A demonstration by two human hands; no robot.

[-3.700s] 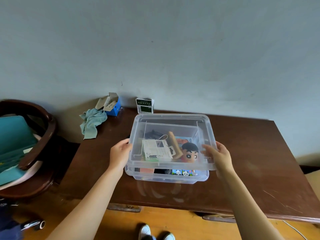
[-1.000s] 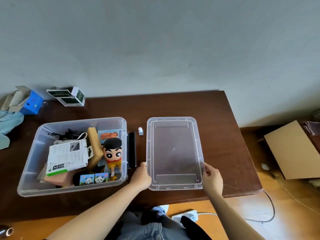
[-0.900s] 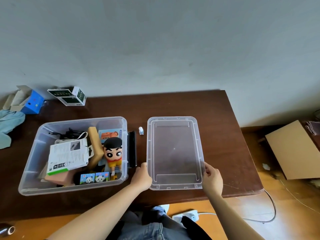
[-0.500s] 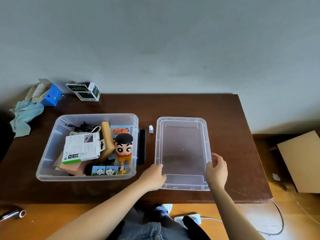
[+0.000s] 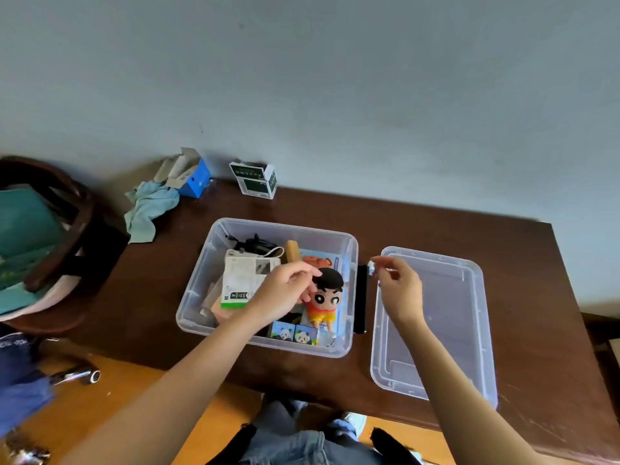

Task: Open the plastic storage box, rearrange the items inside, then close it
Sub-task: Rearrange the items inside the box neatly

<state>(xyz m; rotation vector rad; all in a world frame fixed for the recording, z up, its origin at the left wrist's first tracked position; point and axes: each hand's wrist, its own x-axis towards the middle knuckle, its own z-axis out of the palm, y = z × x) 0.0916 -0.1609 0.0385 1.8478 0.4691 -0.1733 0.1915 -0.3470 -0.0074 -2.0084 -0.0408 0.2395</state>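
The clear plastic storage box (image 5: 201, 273) stands open in the middle of the brown table (image 5: 419, 223). Its clear lid (image 5: 469, 330) lies flat to the right of it. Inside are a cartoon boy doll (image 5: 323, 302), a white paper package (image 5: 245, 280), a wooden block (image 5: 292, 251), black cables (image 5: 251, 243) and panda-printed cards (image 5: 295, 333). My left hand (image 5: 285, 295) is over the box, fingers curled round the doll's head. My right hand (image 5: 399, 286) pinches a small white object (image 5: 370, 265) between the box and the lid.
A flat black item (image 5: 361, 297) lies between box and lid. A green-and-white carton (image 5: 256, 181), a blue box (image 5: 198, 177) and a teal cloth (image 5: 151, 206) sit at the table's back left. A dark wooden chair (image 5: 67, 236) stands left of the table.
Both hands let go of the lid, which stays on the table. My left hand moved into the box to the doll; my right hand reached up to the small white object.
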